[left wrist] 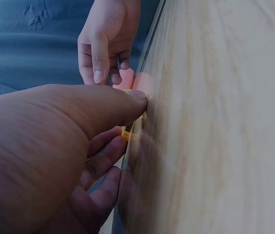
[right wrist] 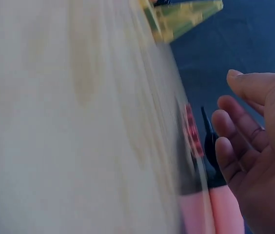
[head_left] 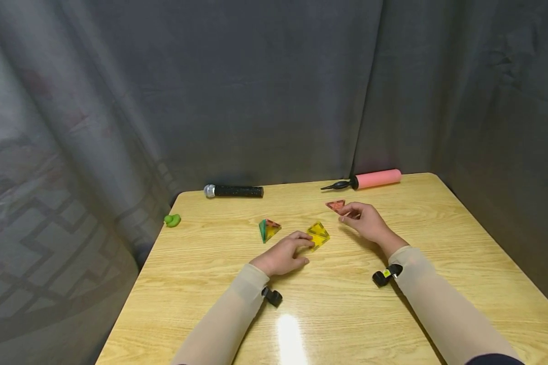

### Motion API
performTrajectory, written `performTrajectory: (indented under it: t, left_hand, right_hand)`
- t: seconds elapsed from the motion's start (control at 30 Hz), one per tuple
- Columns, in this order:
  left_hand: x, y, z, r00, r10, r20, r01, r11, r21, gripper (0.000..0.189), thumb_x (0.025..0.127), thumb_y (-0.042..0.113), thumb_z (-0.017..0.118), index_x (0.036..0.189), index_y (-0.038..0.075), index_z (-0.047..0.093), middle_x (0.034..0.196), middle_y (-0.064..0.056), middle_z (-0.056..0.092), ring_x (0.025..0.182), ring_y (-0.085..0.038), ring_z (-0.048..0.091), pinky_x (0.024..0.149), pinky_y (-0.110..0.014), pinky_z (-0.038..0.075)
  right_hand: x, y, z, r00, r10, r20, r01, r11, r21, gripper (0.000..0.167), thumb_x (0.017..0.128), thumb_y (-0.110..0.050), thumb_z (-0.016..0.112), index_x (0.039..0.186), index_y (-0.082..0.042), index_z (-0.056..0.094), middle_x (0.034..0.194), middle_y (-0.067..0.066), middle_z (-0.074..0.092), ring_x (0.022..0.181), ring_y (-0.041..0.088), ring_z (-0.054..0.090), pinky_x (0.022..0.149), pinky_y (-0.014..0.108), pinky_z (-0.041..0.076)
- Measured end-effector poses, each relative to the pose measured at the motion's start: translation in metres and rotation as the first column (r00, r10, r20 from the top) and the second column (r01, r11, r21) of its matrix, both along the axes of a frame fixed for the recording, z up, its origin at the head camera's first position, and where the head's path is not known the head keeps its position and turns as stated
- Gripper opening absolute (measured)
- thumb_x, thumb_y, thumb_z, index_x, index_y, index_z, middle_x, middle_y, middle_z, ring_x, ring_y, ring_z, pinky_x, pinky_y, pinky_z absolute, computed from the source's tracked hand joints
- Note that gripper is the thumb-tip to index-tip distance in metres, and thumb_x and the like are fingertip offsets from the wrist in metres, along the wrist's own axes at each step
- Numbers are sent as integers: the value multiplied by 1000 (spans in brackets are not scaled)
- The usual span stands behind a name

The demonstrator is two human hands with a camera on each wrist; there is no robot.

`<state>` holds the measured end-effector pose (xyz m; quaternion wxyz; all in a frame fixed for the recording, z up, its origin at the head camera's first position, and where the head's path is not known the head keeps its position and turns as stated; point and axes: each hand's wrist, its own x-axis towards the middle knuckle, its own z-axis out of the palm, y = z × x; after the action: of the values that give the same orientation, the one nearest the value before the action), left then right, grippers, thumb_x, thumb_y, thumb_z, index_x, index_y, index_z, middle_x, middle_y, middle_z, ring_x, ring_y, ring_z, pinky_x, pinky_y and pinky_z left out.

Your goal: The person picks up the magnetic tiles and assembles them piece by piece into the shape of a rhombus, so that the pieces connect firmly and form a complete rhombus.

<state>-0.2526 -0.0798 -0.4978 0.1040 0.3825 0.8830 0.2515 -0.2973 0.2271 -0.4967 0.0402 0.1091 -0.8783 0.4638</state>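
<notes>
Two yellow translucent triangular tiles (head_left: 318, 229) meet edge to edge near the middle of the table. My left hand (head_left: 285, 253) touches the nearer one with its fingertips, the thumb held apart from the fingers. In the left wrist view, the thumb hides most of the yellow tile (left wrist: 126, 132). Farther back lies a red triangular tile (head_left: 335, 205). My right hand (head_left: 367, 223) hovers beside it with loosely bent fingers; in the right wrist view a gap separates these fingers from the red tile (right wrist: 193, 131).
A small pyramid of green, red and yellow tiles (head_left: 269, 230) stands left of the yellow ones. Along the back edge lie a black microphone (head_left: 237, 191) and a pink hand pump (head_left: 378, 179) with a black nozzle. A green toy duck (head_left: 172, 220) sits at the left edge.
</notes>
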Motion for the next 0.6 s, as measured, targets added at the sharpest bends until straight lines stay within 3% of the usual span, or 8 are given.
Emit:
performTrajectory:
  t: [0.23,0.6]
  left_hand:
    - [0,0,0,1000,-1,12,1,1000,6,50,104,22,69,151,12,57,156,1,45,145,-17,44,118,-32,38]
    - [-1,-1,-1,1000,-1,3,1,1000,2,50,104,23,70,151,13,57,156,3,45,145,-16,44,118,-32,38]
  right_hand:
    - [-18,14,6,999,-27,22,26,999,32,31,99,-13,75,129,-5,71,131,18,64,112,38,62,86,51,57]
    - [-43,23,5,999,2,49,-6,996,89,44,96,-9,77,137,0,63,139,25,58,130,46,54,105,61,48]
